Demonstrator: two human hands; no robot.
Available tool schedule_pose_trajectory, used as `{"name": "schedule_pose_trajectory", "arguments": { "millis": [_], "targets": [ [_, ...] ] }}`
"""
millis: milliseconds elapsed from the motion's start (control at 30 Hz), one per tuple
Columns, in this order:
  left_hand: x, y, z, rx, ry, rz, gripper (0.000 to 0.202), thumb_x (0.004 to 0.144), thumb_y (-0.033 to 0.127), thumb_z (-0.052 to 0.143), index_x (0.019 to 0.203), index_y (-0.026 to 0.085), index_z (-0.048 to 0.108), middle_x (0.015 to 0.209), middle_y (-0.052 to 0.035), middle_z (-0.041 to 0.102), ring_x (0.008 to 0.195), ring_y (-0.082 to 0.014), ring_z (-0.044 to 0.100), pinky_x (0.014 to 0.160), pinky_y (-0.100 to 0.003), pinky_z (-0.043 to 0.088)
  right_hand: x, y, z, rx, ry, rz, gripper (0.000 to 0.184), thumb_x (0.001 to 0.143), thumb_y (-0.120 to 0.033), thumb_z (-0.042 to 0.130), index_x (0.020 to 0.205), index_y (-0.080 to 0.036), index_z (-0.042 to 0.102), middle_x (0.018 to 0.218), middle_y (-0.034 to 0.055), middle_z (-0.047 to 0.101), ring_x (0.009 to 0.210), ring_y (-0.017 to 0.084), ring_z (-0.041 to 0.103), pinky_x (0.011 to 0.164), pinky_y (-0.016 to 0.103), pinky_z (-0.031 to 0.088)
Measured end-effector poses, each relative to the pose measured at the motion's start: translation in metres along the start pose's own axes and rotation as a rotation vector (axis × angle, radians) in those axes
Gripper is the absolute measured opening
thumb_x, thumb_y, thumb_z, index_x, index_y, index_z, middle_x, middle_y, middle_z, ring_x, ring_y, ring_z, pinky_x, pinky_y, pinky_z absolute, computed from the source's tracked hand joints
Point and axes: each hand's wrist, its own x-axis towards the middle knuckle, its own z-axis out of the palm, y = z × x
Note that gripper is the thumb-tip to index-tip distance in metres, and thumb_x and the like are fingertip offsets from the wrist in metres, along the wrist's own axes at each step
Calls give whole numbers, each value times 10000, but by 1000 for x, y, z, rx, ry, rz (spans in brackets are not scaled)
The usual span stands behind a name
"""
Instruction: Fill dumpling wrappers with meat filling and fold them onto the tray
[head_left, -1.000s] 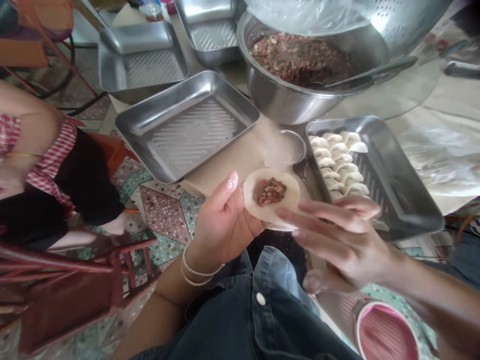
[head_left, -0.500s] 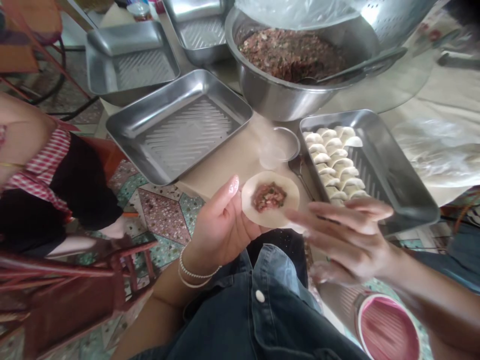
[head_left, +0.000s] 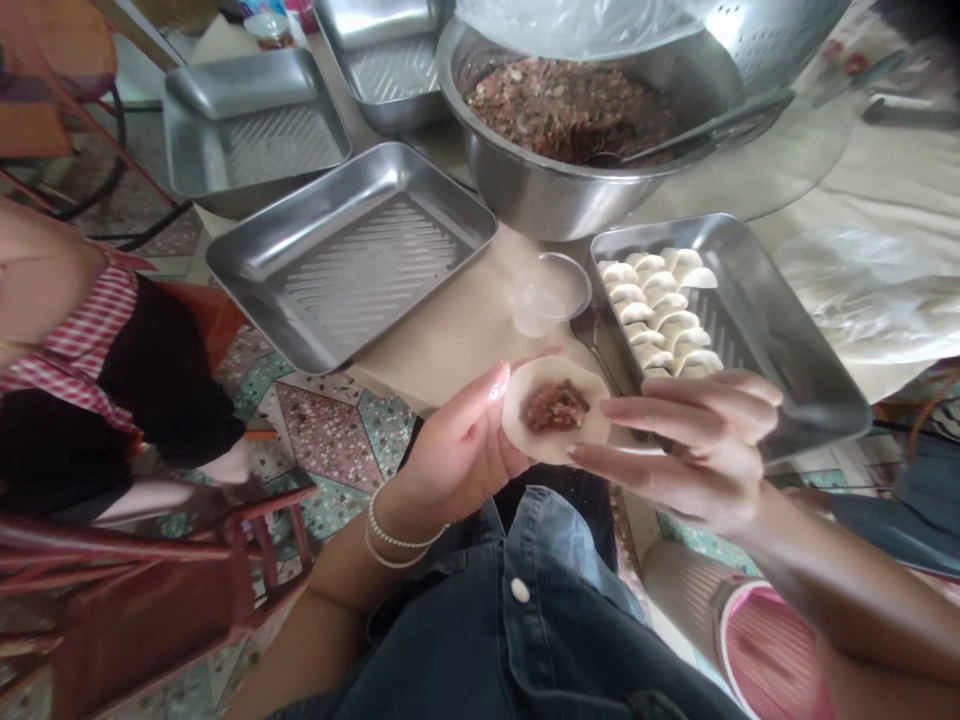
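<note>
On my feed, the left hand (head_left: 459, 440) holds the wrapper (head_left: 546, 449) on its curled fingers; the right hand (head_left: 694, 445) has its fingers apart, two tips at the rim. I'd work lightly there, filling (head_left: 556, 406) left centred between them.

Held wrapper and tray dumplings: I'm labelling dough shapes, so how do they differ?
The held wrapper is open and round; the dumplings in the tray are folded into half-moons. The wrapper shows its filling; the dumplings show none. Both have pale dough.
</note>
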Motion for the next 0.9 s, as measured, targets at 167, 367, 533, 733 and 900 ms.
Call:
{"name": "schedule_pose_trajectory", "arguments": {
  "millis": [167,367,533,733,900],
  "targets": [
    [3,-6,-6,128,-64,58,462,936,459,412,1278,193,573,1302,-72,612,1303,-290,484,1116,-458,355,7,7,2,130,-33,117,192,816,-241,690,978,-342,690,1074,-4,584,1042,207,523,833,396,443],
    [5,-9,-12,328,-208,89,453,956,501,385,1330,301,545,1494,13,441,1395,-249,378,1130,-385,366,19,8,4,157,25,141,187,779,-204,722,936,-302,694,1080,15,548,1015,205,522,840,401,475],
    [4,-9,-12,416,-218,161,477,958,511,359,1271,254,612,1423,-4,531,1371,-252,413,1163,-385,305,19,6,8,86,25,223,309,816,-316,694,1117,-349,634,1086,24,554,1061,233,518,880,456,438],
    [8,-1,-11,337,-228,71,582,931,543,410,1468,332,331,1461,-8,485,1365,-254,425,1150,-424,326,21,6,3,130,-48,180,238,782,-250,722,989,-365,707,1110,22,562,1069,249,504,896,462,444],
    [17,-14,-7,112,-118,173,542,936,509,402,1414,256,434,1456,-36,489,1412,-243,353,1180,-413,287,30,4,-3,-4,52,378,196,758,-219,747,916,-333,723,916,25,624,1040,268,532,928,501,411]
  ]
}}
